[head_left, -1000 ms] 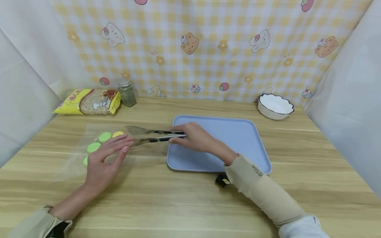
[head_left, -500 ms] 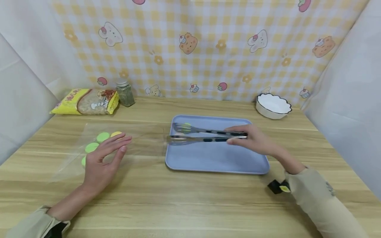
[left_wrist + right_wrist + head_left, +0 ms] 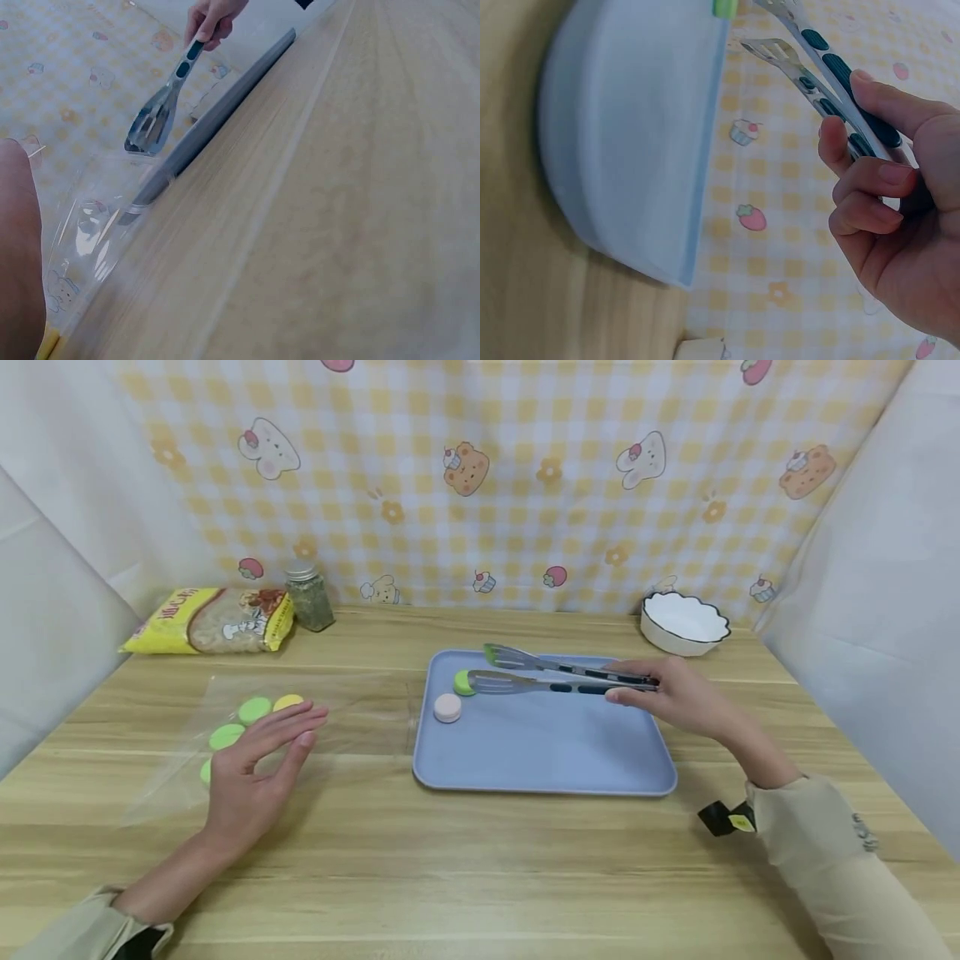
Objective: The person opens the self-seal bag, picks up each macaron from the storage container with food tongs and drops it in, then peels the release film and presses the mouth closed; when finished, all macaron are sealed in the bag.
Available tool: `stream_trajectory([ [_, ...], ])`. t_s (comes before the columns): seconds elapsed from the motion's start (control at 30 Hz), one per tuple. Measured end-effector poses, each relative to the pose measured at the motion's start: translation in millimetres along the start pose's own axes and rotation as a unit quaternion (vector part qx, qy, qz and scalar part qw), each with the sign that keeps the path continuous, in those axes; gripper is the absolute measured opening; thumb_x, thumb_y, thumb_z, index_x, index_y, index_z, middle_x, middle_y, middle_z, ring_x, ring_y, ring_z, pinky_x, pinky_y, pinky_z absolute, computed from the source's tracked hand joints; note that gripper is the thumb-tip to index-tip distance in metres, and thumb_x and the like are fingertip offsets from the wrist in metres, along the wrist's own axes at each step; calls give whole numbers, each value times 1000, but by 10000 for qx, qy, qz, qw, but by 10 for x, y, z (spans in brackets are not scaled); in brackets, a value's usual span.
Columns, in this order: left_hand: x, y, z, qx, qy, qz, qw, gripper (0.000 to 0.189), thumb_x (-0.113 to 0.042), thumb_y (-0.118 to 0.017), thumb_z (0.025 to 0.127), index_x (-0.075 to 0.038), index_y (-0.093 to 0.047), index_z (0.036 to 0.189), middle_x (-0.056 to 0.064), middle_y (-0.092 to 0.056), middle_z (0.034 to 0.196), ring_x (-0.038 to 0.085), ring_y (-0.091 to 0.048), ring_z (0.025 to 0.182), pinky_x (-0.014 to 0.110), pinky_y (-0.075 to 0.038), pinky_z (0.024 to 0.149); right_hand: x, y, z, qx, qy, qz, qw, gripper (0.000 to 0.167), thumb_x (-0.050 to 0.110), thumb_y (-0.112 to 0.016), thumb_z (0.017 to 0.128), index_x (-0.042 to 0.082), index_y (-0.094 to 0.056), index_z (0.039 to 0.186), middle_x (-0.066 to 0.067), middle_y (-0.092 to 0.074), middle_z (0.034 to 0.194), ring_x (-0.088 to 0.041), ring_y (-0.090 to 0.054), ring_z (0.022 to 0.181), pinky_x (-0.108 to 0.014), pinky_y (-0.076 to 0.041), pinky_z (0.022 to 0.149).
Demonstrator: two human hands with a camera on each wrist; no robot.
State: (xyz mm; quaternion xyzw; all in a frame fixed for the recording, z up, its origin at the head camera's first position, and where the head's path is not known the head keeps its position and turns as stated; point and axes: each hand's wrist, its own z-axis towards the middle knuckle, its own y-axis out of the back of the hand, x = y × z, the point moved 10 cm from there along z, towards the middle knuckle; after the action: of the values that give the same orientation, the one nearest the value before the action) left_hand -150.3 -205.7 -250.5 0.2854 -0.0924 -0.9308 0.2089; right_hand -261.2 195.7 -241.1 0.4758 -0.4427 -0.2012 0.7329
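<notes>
My left hand (image 3: 255,777) is over a clear plastic bag (image 3: 367,714), pinching its film between thumb and fingers. Green macarons (image 3: 227,736) and a yellow macaron (image 3: 288,702) are inside, partly hidden by that hand. My right hand (image 3: 678,702) grips the handles of metal serving tongs (image 3: 832,82), whose slotted heads are spread above the blue tray (image 3: 540,752). Nothing sits between the heads, though green shows at the far head's tip. On the tray's left end lie a pale pink macaron (image 3: 447,708) and a green macaron (image 3: 462,682), the latter partly behind the tongs.
A yellow food packet (image 3: 213,620) and a glass jar of dried herbs (image 3: 309,597) stand at the back left. At the back right is a white scalloped dish (image 3: 684,623). A checked curtain (image 3: 517,527) hangs behind the wooden table (image 3: 420,877).
The right hand has moved the tongs right, from the bag to above the tray, and spread and raised them. The pale pink macaron now shows on the tray. The left hand stays in place.
</notes>
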Motion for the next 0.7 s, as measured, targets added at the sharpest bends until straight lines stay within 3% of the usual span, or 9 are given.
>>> stream_trajectory([
  [0.13,-37,3,8,-26,-73,-88,9999,16,2,-65,84,8,-69,99,21,-67,99,27,-59,106,29,-41,96,37,-125,32,46,142,19,9999,43,30,-65,88,4,-61,123,-1,-55,65,-4,-25,41,-25,-34,44],
  [0.27,-72,1,22,-35,-140,-178,9997,16,1,-65,85,9,-69,98,21,-67,98,27,-59,105,29,-41,95,98,-187,47,-50,391,37,9992,38,25,-66,88,3,-63,119,1,-57,68,-1,-20,38,-24,-32,40],
  [0.57,-65,-6,23,9,-135,-146,9998,16,2,-65,84,8,-69,98,21,-67,98,26,-60,104,29,-42,95,122,-165,33,-259,538,1,9982,33,22,-65,89,4,-65,117,11,-32,50,1,-17,36,-23,-29,37],
  [0.7,-34,0,6,1,-104,-99,9999,16,2,-65,84,8,-69,98,21,-67,99,25,-60,105,29,-41,95,114,-131,33,-324,566,-14,9979,34,21,-65,89,4,-64,117,10,-36,51,1,-17,36,-23,-29,38],
])
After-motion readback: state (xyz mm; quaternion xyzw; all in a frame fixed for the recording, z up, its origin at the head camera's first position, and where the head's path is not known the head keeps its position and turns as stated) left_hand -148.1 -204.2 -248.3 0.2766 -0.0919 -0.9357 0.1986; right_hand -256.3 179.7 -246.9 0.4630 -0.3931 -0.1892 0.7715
